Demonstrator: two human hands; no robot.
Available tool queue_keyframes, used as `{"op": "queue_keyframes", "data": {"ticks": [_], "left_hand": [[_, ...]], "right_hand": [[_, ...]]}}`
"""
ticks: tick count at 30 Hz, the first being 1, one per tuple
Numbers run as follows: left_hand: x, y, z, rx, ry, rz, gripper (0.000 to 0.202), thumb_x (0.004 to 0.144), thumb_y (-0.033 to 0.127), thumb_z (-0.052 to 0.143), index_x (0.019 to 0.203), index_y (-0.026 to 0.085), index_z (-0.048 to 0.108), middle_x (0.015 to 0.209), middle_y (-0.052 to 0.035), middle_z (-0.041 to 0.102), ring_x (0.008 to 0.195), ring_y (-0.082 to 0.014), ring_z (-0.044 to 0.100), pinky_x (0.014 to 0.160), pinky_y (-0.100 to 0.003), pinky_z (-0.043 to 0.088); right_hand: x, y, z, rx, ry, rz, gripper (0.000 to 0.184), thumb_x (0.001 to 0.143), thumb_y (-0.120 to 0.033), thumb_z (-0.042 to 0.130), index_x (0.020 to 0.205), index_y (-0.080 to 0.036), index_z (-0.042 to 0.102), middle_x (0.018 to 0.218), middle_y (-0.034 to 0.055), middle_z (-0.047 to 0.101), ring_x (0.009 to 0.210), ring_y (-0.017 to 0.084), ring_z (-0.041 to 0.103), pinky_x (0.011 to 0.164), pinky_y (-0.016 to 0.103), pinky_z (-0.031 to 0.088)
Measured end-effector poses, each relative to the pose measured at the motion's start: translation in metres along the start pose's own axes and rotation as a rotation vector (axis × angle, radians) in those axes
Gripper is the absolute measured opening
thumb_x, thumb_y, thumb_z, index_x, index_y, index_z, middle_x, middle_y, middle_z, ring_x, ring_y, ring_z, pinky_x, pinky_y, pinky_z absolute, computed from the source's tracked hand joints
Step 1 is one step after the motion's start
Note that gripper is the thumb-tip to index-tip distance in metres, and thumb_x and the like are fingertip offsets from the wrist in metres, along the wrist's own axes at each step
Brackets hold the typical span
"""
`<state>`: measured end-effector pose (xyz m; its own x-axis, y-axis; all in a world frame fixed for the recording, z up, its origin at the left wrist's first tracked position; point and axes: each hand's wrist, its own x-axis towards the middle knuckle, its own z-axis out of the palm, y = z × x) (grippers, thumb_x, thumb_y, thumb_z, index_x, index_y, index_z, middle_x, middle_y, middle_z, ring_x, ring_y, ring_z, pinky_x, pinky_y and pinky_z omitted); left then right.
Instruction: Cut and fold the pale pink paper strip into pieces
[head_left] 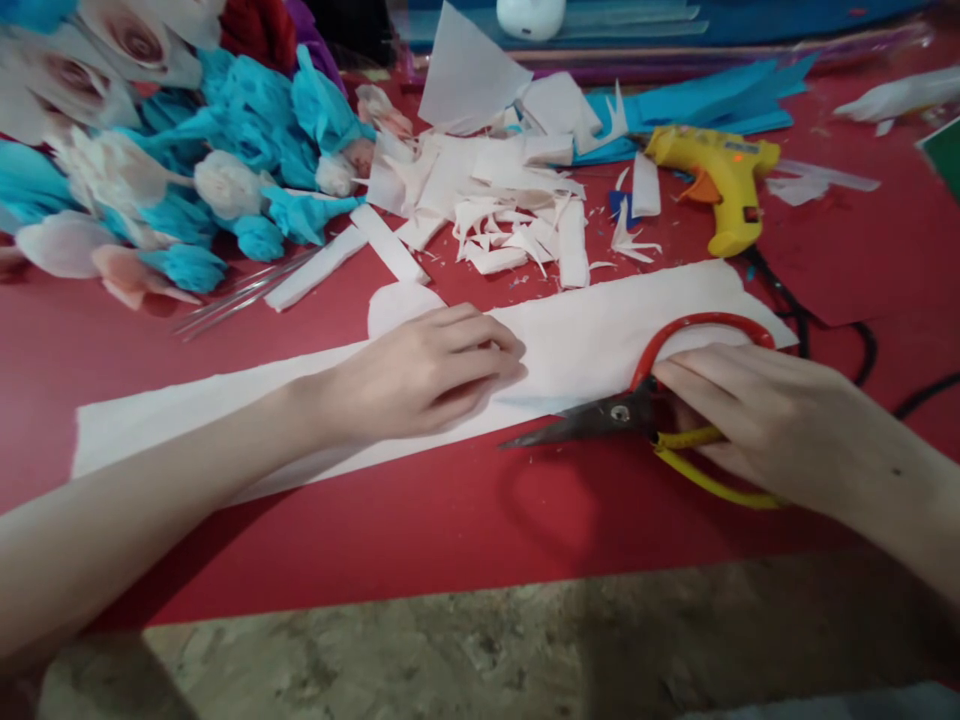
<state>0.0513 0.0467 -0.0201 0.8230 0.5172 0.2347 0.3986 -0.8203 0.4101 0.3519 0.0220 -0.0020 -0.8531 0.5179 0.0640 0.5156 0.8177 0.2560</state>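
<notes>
A long white crepe paper strip (600,330) lies across the red table (420,520). My left hand (420,375) rests on the strip near its middle, fingers together and pressing the paper flat. My right hand (757,420) lies over the handles of a pair of scissors (600,420) with one red loop and one yellow loop. Its fingers curl around the handles. The dark blades point left along the strip's lower edge and look closed.
A yellow glue gun (724,180) with a black cord (825,320) lies at the back right. White paper scraps (495,200) pile behind the strip. Blue and white paper flowers (187,150) and thin wires (240,295) crowd the back left. Blue paper sheets (712,95) lie far back.
</notes>
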Motion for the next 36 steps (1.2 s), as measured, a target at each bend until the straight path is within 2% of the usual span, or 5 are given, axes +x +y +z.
{"op": "queue_keyframes", "data": {"ticks": [9,17,20,24,36], "left_hand": [[-0.001,0.0,0.001,0.027,-0.001,0.003,0.023,0.089,0.018,0.044,0.107,0.015,0.059,0.109,-0.0099,0.062,0.096,-0.0193,0.058,0.084,-0.033,0.047],[-0.001,-0.001,0.001,0.027,0.01,0.02,0.023,0.089,0.017,0.044,0.106,0.014,0.059,0.108,-0.0102,0.062,0.094,-0.019,0.058,0.083,-0.033,0.047],[-0.001,-0.001,0.002,0.027,0.018,0.028,0.023,0.089,0.016,0.044,0.106,0.014,0.058,0.107,-0.0105,0.062,0.094,-0.0189,0.058,0.083,-0.033,0.048],[-0.001,-0.001,0.002,0.038,0.024,0.033,0.023,0.089,0.017,0.043,0.106,0.015,0.058,0.107,-0.0109,0.062,0.095,-0.0195,0.058,0.083,-0.034,0.048],[-0.001,-0.003,0.002,0.039,0.015,0.051,0.024,0.09,0.017,0.042,0.107,0.015,0.058,0.109,-0.012,0.062,0.095,-0.019,0.057,0.084,-0.034,0.047]], "right_hand": [[0.001,0.012,0.002,0.065,0.059,-0.107,0.026,0.084,-0.008,0.03,0.091,-0.005,0.056,0.082,0.0143,0.059,0.076,0.025,0.055,0.069,0.037,0.047],[-0.009,0.015,0.0,-0.052,-0.02,-0.208,0.025,0.086,-0.01,0.031,0.089,-0.007,0.055,0.08,0.0121,0.056,0.073,0.024,0.054,0.066,0.037,0.046],[-0.01,0.008,0.003,-0.15,-0.055,-0.175,0.028,0.083,-0.008,0.029,0.093,-0.002,0.055,0.081,0.0161,0.057,0.072,0.027,0.055,0.062,0.038,0.046],[-0.007,0.0,0.006,-0.099,-0.048,-0.079,0.03,0.081,-0.007,0.028,0.092,-0.003,0.055,0.081,0.0168,0.057,0.071,0.027,0.055,0.065,0.039,0.047],[0.015,-0.005,0.002,-0.02,-0.068,-0.086,0.028,0.082,-0.01,0.031,0.091,-0.004,0.057,0.083,0.0173,0.056,0.077,0.029,0.054,0.065,0.04,0.045]]}}
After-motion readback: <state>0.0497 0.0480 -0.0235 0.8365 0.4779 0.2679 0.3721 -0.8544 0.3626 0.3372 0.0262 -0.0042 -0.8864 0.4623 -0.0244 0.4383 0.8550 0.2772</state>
